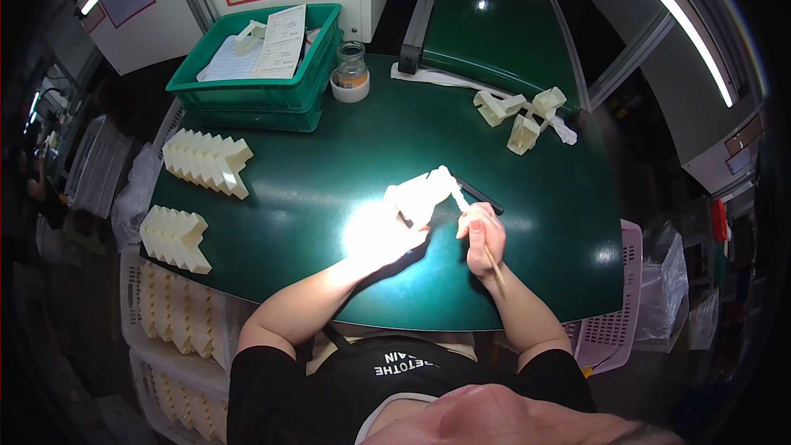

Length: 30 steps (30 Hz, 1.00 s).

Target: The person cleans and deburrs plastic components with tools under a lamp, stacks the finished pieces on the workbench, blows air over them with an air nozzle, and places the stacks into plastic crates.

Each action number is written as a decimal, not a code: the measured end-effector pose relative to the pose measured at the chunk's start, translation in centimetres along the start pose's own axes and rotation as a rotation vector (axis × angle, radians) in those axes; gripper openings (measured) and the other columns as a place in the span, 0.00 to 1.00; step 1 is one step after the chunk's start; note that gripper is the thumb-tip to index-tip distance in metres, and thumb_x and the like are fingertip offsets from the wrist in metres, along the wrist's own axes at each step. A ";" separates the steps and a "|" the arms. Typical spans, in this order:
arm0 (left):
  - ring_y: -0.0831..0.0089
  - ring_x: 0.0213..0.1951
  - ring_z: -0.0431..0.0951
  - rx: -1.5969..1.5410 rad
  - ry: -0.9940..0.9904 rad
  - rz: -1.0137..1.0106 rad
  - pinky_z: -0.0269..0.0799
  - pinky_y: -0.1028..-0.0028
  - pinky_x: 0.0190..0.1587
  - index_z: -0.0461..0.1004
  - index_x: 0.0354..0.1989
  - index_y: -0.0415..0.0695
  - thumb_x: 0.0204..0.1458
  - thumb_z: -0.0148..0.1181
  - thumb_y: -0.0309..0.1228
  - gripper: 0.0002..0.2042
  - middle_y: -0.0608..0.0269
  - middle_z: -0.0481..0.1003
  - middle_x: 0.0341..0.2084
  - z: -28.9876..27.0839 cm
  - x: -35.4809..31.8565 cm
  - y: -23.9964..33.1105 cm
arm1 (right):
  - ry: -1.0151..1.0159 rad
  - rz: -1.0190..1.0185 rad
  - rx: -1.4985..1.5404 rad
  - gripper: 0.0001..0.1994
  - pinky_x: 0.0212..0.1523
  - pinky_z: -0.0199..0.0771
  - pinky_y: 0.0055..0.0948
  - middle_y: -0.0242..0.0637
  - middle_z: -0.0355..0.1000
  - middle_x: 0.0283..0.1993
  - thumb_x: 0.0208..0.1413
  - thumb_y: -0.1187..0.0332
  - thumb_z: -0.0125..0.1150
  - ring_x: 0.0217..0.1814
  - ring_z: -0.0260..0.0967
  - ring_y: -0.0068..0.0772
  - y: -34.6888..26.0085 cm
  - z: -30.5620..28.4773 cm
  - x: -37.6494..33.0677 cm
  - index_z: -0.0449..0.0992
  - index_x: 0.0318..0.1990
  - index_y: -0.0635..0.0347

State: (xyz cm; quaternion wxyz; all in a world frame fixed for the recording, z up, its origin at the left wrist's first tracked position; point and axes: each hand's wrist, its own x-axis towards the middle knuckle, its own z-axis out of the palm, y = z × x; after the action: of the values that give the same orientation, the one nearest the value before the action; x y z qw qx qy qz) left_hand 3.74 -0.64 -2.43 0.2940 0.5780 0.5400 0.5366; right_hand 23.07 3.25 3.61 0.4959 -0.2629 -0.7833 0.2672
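Observation:
Under a glaring light, my left hand (394, 239) is closed around a cream-white angled plastic part (422, 196). The glare washes out the part's details and most of those fingers. To its right, my right hand (484, 241) pinches a thin stick with a wooden handle (494, 264), whose rear end points down toward my wrist. Its front end, pale in the glare, reaches to the right edge of the part; whether it touches cannot be made out. A black pen-like bar (479, 194) lies on the green table (313, 156) just beyond my right hand.
Two rows of nested cream parts (208, 163) stand at left. Behind are a green crate (247, 99) with papers and a glass jar (352, 66) in a white holder. Loose parts (525, 132) lie back right by a green chute (494, 25). Baskets flank the table; a pink one (610, 313) is right.

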 end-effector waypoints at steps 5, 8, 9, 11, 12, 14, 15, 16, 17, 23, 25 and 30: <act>0.65 0.20 0.76 0.203 0.026 0.121 0.72 0.67 0.24 0.69 0.40 0.43 0.42 0.68 0.42 0.21 0.61 0.74 0.20 0.9 0.5 -0.8 | -0.069 -0.288 0.053 0.14 0.35 0.66 0.36 0.36 0.68 0.23 0.60 0.66 0.50 0.28 0.67 0.41 -1.5 1.9 -0.1 0.68 0.21 0.57; 0.70 0.21 0.76 0.079 -0.076 0.015 0.72 0.69 0.25 0.72 0.39 0.45 0.42 0.69 0.43 0.20 0.64 0.75 0.20 0.0 0.0 -1.1 | 0.026 -0.033 0.064 0.17 0.35 0.62 0.35 0.37 0.65 0.21 0.62 0.66 0.46 0.27 0.62 0.40 0.3 0.4 0.3 0.65 0.19 0.59; 0.74 0.21 0.76 -0.091 -0.150 -0.002 0.72 0.71 0.25 0.74 0.38 0.46 0.42 0.69 0.44 0.19 0.65 0.75 0.20 -0.9 -0.1 -0.6 | 0.003 0.205 0.100 0.19 0.37 0.61 0.33 0.35 0.64 0.21 0.65 0.63 0.43 0.28 0.61 0.35 0.9 0.0 -0.3 0.65 0.20 0.59; 0.75 0.28 0.77 -0.102 -0.315 -0.103 0.75 0.73 0.31 0.71 0.46 0.42 0.45 0.67 0.34 0.20 0.62 0.74 0.32 -1.8 -0.3 -0.4 | 0.184 0.329 0.458 0.23 0.34 0.62 0.29 0.34 0.61 0.21 0.69 0.58 0.37 0.26 0.58 0.27 1.6 -0.1 -0.9 0.62 0.20 0.58; 0.76 0.35 0.78 -0.116 -0.481 -0.210 0.79 0.76 0.37 0.68 0.55 0.37 0.49 0.65 0.24 0.23 0.58 0.74 0.43 -2.0 -0.4 -0.1 | 0.191 0.167 0.467 0.23 0.35 0.62 0.29 0.34 0.58 0.20 0.69 0.56 0.37 0.25 0.56 0.27 1.7 -0.4 -0.8 0.62 0.21 0.58; 0.78 0.28 0.77 -0.390 -0.437 -0.263 0.76 0.77 0.32 0.71 0.44 0.39 0.48 0.68 0.30 0.17 0.62 0.74 0.30 -1.8 -0.1 2.6 | 0.138 0.122 0.481 0.24 0.35 0.62 0.29 0.34 0.57 0.19 0.70 0.56 0.36 0.25 0.55 0.26 1.2 -0.6 -0.7 0.61 0.21 0.58; 0.79 0.21 0.76 -0.656 -0.393 -0.303 0.73 0.79 0.27 0.74 0.33 0.41 0.47 0.70 0.37 0.14 0.67 0.74 0.18 -1.9 0.4 3.7 | 0.096 0.068 0.494 0.24 0.36 0.62 0.28 0.34 0.56 0.19 0.70 0.56 0.36 0.25 0.55 0.26 1.0 -0.6 -0.5 0.61 0.20 0.57; 0.79 0.21 0.76 -0.657 -0.389 -0.305 0.73 0.79 0.27 0.74 0.33 0.41 0.47 0.70 0.37 0.14 0.67 0.74 0.18 -2.0 0.4 3.5 | 0.054 0.168 0.581 0.24 0.35 0.62 0.29 0.32 0.56 0.18 0.70 0.57 0.34 0.21 0.53 0.25 0.7 -0.3 -0.7 0.60 0.20 0.56; 0.78 0.22 0.76 -0.544 -0.453 -0.341 0.74 0.78 0.29 0.73 0.36 0.39 0.48 0.69 0.35 0.14 0.65 0.75 0.20 -2.4 0.5 3.4 | 0.056 0.168 0.579 0.24 0.35 0.62 0.29 0.32 0.56 0.18 0.70 0.57 0.34 0.21 0.53 0.25 0.9 -0.5 -0.7 0.60 0.20 0.56; 0.74 0.36 0.78 -1.151 -0.350 -0.322 0.78 0.74 0.37 0.70 0.49 0.36 0.53 0.64 0.28 0.17 0.57 0.73 0.41 -1.4 -0.3 -1.0 | -0.268 0.238 0.693 0.28 0.37 0.67 0.31 0.41 0.69 0.24 0.68 0.55 0.39 0.26 0.66 0.32 -0.8 -1.0 -1.1 0.66 0.16 0.60; 0.73 0.38 0.77 -0.925 -0.363 -0.301 0.78 0.72 0.39 0.66 0.55 0.37 0.55 0.61 0.28 0.20 0.57 0.73 0.42 -1.8 0.7 -1.0 | -0.016 0.066 0.608 0.25 0.35 0.69 0.29 0.45 0.72 0.32 0.69 0.54 0.40 0.27 0.66 0.31 -0.6 -0.1 -0.5 0.68 0.23 0.62; 0.77 0.42 0.74 -0.869 -0.223 -0.369 0.77 0.75 0.38 0.58 0.62 0.42 0.56 0.59 0.30 0.26 0.61 0.70 0.44 -2.9 1.8 2.2 | 0.003 0.364 -0.247 0.13 0.42 0.72 0.31 0.41 0.74 0.39 0.62 0.64 0.56 0.42 0.73 0.34 4.9 -3.3 0.8 0.72 0.49 0.61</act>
State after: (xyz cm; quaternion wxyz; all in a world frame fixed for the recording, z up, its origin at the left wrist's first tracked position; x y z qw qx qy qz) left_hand 1.38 -0.23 0.84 0.6544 0.3502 0.3246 0.5863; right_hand 26.51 7.83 2.05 0.4046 -0.4591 -0.7491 0.2537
